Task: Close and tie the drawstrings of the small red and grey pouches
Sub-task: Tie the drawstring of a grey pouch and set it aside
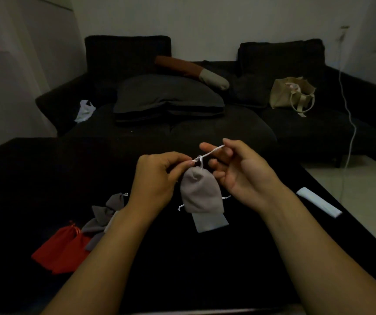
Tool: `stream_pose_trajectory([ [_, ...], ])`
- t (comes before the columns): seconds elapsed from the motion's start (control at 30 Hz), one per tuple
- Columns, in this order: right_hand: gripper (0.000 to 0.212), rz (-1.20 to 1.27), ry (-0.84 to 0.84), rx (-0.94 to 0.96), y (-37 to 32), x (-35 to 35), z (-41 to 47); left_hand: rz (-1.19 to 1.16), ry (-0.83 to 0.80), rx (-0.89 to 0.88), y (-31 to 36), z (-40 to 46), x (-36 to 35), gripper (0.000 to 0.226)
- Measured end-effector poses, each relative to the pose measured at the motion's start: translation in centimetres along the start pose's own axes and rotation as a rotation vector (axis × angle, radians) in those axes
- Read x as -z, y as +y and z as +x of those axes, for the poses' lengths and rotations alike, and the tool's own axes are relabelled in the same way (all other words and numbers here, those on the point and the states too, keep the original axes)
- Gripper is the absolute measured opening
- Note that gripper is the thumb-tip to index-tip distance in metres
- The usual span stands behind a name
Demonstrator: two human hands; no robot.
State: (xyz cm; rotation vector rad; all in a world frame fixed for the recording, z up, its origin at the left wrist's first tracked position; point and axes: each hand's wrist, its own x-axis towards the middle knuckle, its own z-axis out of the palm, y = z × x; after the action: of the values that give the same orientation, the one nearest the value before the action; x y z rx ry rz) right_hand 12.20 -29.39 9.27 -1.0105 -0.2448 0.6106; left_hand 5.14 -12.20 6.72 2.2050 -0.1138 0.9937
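Note:
A grey pouch (201, 193) hangs above the black table between my hands, its neck gathered at the top. My left hand (157, 178) pinches the pouch's neck and one end of the white drawstring (209, 153). My right hand (234, 169) pinches the other end of the string between thumb and forefinger and holds it taut, up and to the right. Two more grey pouches (105, 214) lie at the left, partly behind my left forearm. Red pouches (62, 248) lie flat at the near left.
A flat grey pouch or sheet (209, 222) lies under the held pouch. A white folded packet (318, 201) sits at the table's right edge. Behind the black table (46, 178) stands a dark sofa with a cushion (169, 96), a beige tote bag (292, 94) and a hanging white cable (350, 123).

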Motion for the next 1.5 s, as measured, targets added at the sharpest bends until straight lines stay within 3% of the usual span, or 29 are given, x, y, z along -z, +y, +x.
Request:
stream_pose_trajectory([
  [0.2,0.039,0.154,0.163,0.041,-0.2,0.6,0.6,0.031,0.019,0.100,-0.3,0.4,0.6,0.015],
  [0.37,0.040,0.051,0.267,0.153,-0.4,1.1,1.1,0.015,-0.041,0.174,0.1,0.4,0.9,0.014],
  [0.5,0.038,-0.116,0.188,0.142,-0.1,0.8,0.8,-0.183,-0.122,0.261,-0.5,0.5,0.9,0.023],
  [0.63,0.038,-0.089,0.131,0.120,0.3,0.0,0.5,-0.534,-0.342,0.569,0.2,0.4,0.2,0.035],
  [0.7,0.038,-0.089,0.104,0.105,0.7,-0.4,0.5,-0.595,-0.404,0.680,0.9,0.5,-0.3,0.041],
  [0.8,0.039,-0.082,0.089,0.076,0.9,-0.7,0.5,-0.497,-0.434,0.691,1.4,0.4,-0.8,0.036],
  [0.93,0.038,-0.046,0.100,0.061,0.9,-0.7,0.6,-0.110,-0.334,0.534,1.4,0.0,-1.2,0.025],
  [1.03,0.040,-0.158,0.138,0.101,0.9,-0.5,0.8,-0.017,-0.309,0.363,1.5,0.2,-0.5,0.042],
  [1.1,0.039,-0.313,0.154,0.184,0.7,-0.4,0.7,-0.158,-0.276,0.308,1.8,0.5,-0.2,0.047],
  [1.2,0.021,-0.675,0.120,0.308,0.5,-0.5,0.2,-0.438,-0.261,0.380,2.1,0.4,-0.3,0.042],
  [1.33,0.022,-1.020,-0.040,0.403,0.8,0.6,0.1,-0.517,-0.236,0.417,1.3,0.4,0.0,0.041],
  [1.5,0.037,-1.119,-0.117,0.364,0.6,0.9,0.1,-0.647,-0.321,0.524,0.6,0.5,0.4,0.044],
])
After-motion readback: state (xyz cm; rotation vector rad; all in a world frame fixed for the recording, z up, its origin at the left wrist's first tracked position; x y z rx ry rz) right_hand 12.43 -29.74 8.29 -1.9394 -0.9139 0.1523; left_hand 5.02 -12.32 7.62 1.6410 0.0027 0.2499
